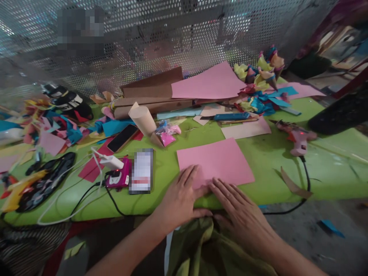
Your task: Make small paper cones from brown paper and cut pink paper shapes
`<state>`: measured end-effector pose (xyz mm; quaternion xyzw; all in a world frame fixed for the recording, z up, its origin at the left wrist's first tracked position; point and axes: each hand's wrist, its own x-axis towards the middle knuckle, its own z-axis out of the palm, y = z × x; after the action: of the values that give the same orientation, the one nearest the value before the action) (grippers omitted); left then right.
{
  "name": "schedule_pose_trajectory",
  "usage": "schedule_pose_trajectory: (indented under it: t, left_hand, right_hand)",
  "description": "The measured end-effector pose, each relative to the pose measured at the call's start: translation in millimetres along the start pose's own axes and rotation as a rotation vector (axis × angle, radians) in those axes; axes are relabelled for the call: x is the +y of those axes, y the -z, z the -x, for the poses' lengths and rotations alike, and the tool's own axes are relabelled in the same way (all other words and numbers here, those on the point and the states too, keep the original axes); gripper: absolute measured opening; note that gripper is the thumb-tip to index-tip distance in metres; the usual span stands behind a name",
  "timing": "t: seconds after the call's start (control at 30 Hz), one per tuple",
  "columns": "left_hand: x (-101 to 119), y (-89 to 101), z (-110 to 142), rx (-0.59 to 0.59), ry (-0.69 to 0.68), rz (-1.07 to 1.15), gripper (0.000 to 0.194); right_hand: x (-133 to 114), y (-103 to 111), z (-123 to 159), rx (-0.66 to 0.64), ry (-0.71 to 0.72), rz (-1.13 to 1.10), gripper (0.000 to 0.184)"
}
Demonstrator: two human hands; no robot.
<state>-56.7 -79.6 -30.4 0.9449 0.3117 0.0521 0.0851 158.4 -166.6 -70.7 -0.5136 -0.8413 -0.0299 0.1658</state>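
Note:
A sheet of pink paper (218, 159) lies flat on the green tabletop (163, 168) in front of me. My left hand (182, 195) rests on the sheet's near left corner, its fingers stretched out and pointing away from me. Along the near edge lies my right hand (237, 203), flat, with the fingers extended over the paper. The fingertips of both hands come close together at that edge. Neither hand grips anything. Left of the sheet is a phone with a lit screen (141, 170).
A pink power strip (118, 174) with a white charger and cables sits at left. A glue gun (299, 140) stands at right. Behind are a blue utility knife (231, 116), a rolled paper tube (143, 119), paper cones (268, 73), a dark phone (123, 138) and heaped paper scraps (60, 132).

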Motion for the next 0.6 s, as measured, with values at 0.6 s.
schedule_pose_trajectory:
  t: [0.6]
  left_hand:
    - [-5, 10.5, 72, -0.001, 0.132, -0.191, 0.066]
  right_hand:
    - [57, 11, 65, 0.018, -0.238, 0.023, 0.072]
